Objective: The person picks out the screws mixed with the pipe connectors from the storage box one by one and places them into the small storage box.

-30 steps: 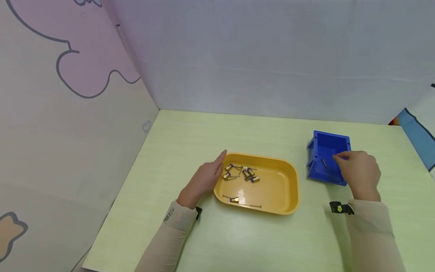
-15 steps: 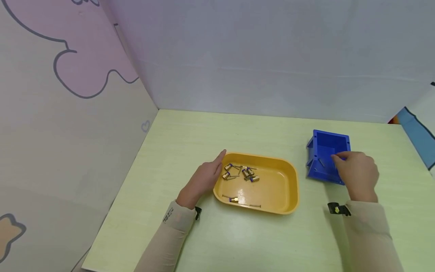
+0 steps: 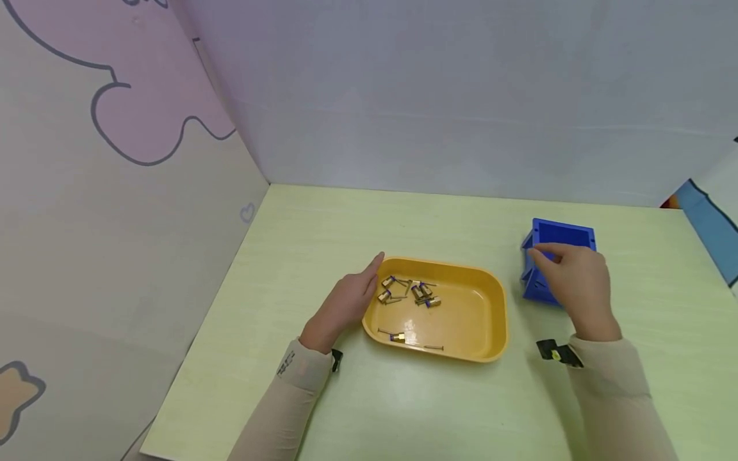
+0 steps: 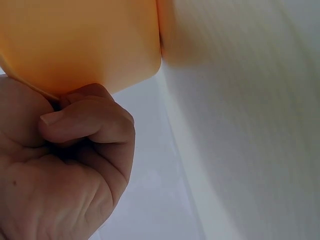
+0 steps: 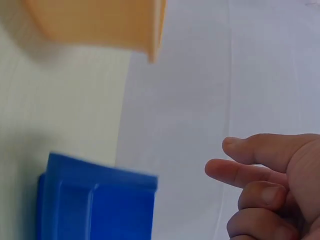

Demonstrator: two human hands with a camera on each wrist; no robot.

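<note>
Head view: from above, facing forward and down over the whole table [image 3: 357,410]. Left wrist view: very close beside the yellow tray [image 4: 85,40]. Right wrist view: close by the blue bin [image 5: 95,205]; all 3 views share the tray.

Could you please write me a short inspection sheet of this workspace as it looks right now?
Surface: pale green table.
Job's things: yellow tray holding small brass parts; blue bin at the right.
Clutter: nothing seen.
Hands: left hand rests against the tray's left rim; right hand over the bin, holding nothing visible.
Cables: nothing seen.
Surroundings: white back wall; left panel with pink cartoon shape.
</note>
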